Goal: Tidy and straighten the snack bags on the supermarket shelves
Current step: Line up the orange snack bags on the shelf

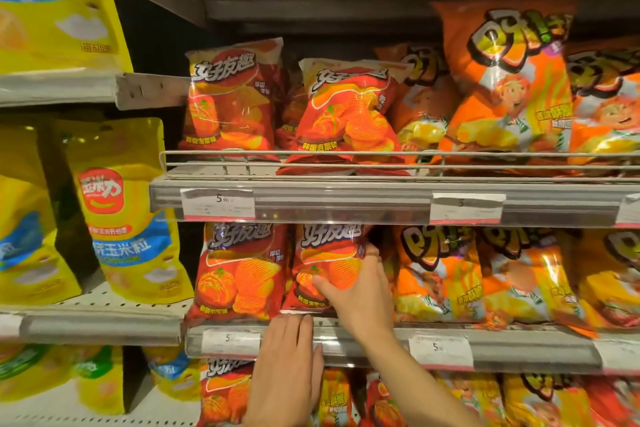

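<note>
On the middle shelf (346, 333), the red chip bag (325, 263) standing second from the left is gripped by the right hand (360, 291) while the flat, empty left hand (291, 350) steadies its base; squaring beside its neighbour is judged next.

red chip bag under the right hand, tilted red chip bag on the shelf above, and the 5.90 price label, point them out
red crinkly chip bag in the right hand's grip (323, 253), head view, upper front panel
tilted red chip bag (346, 114), head view, middle of its front
white paper 5.90 price label (218, 203), head view, label centre
</note>
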Demonstrator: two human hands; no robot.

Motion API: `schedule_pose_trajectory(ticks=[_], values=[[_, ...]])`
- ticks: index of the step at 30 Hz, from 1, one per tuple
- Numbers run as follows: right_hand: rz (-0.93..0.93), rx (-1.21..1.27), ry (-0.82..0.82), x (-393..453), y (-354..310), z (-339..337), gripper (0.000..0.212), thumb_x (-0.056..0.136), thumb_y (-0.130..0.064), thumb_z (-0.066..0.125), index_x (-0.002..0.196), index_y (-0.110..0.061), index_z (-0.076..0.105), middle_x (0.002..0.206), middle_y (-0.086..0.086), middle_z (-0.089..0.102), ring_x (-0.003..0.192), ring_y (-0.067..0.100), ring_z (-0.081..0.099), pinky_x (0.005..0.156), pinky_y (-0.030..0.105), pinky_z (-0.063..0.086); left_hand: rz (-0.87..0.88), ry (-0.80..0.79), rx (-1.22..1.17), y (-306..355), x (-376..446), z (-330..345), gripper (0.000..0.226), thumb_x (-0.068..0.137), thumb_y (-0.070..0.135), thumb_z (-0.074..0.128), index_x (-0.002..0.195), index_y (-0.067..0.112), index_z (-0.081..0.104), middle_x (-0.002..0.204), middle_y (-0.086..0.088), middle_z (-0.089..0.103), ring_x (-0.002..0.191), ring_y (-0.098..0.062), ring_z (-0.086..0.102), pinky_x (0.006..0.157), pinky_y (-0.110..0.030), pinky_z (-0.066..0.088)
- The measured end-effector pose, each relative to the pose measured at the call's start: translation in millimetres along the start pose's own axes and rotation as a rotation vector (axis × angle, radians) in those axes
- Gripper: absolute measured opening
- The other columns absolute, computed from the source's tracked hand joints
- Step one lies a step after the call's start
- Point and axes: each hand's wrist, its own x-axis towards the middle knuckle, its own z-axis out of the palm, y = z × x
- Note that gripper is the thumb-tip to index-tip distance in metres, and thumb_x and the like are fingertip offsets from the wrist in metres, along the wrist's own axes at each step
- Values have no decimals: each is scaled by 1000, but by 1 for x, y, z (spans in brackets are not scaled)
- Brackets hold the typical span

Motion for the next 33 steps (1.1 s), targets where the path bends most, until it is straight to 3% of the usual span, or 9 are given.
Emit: schedule_pose_trajectory(ticks=[3,8,15,20,23,25,29,33], values=[[-20,-8,-18,-7,8,7,102,74,-66,77,147,-17,27,140,-1,47,128,22,52,97,38,51,27,36,18,-1,-1,0,41,81,29,74,112,4,68,102,-9,65,95,-29,63,84,-44,57],[-21,-22,-35,-9,15,9,108,70,-69,77,148,-21,20,143,-3,43,129,22,52,94,40,52,14,24,16,5,-3,-1,46,91,36,42,114,4,66,104,-9,65,99,-29,62,89,-44,56],[-30,17,-125,-6,20,10,112,66,-78,73,145,-20,19,140,2,42,126,26,53,91,40,51,-72,-74,-43,19,-4,-7,31,95,24,55,120,5,56,113,-6,53,111,-28,52,99,-43,48],[-72,70,-267,-18,38,-14,117,79,-71,69,160,-18,4,155,11,33,141,31,39,107,42,42,-159,-73,-40,39,-5,-17,36,94,19,58,126,4,53,121,-8,49,113,-27,51,100,-42,49],[-190,109,-294,-33,59,-40,97,91,-58,62,162,-19,8,161,4,28,146,25,34,114,40,39,-248,-46,-30,61,-5,-18,35,91,21,62,122,7,56,121,-9,49,111,-28,52,95,-42,50],[-264,133,-314,-39,79,-60,79,95,-51,59,160,-22,24,161,-2,32,146,20,36,115,42,38,-309,-29,-38,80,-2,-15,29,89,23,64,114,9,59,118,-9,51,107,-30,54,91,-43,50],[-296,319,-264,-34,127,-117,40,96,-29,66,133,-17,64,127,-2,66,120,16,61,103,41,49,-348,64,-82,138,8,-1,23,85,17,71,103,3,63,106,-16,59,103,-37,55,89,-47,49],[-192,456,-164,-13,180,-176,18,96,-21,67,113,-19,72,100,-8,73,90,5,69,87,37,58,-333,154,-175,196,25,8,14,87,10,71,97,5,62,93,-11,57,92,-33,53,81,-44,44]])
